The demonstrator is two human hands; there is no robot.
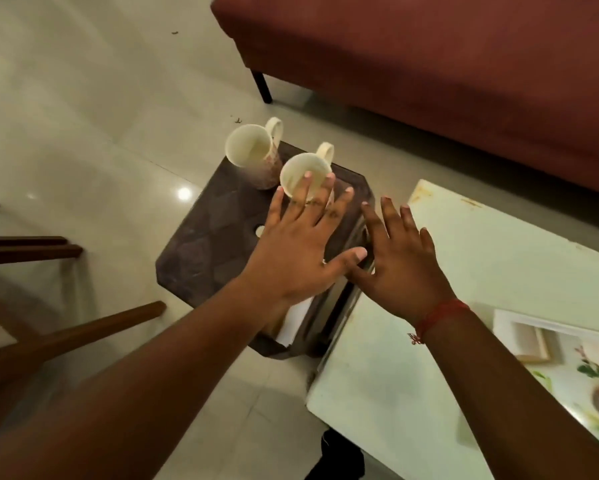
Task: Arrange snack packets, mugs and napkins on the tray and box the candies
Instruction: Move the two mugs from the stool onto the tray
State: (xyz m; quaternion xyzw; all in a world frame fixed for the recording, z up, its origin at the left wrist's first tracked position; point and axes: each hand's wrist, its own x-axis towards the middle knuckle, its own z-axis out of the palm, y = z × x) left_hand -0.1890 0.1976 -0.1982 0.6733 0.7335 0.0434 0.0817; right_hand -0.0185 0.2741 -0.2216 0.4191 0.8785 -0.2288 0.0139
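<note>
Two cream mugs with patterned sides stand on a dark brown plastic stool (204, 251): the far mug (251, 152) at the back corner, the near mug (303, 174) just beside it. My left hand (301, 251) hovers flat over the stool with fingers spread, fingertips in front of the near mug's rim. My right hand (398, 261) is spread above the stool's right edge, holding nothing. White napkins (296, 322) peek out under my left wrist at the stool's near edge. A tray (575, 372) with a printed floral picture lies on the white table at the right.
The white table (464, 271) stands right of the stool, touching it. A dark red sofa (429, 71) with a black leg fills the back. Wooden chair legs (66, 341) lie to the left on the pale tiled floor.
</note>
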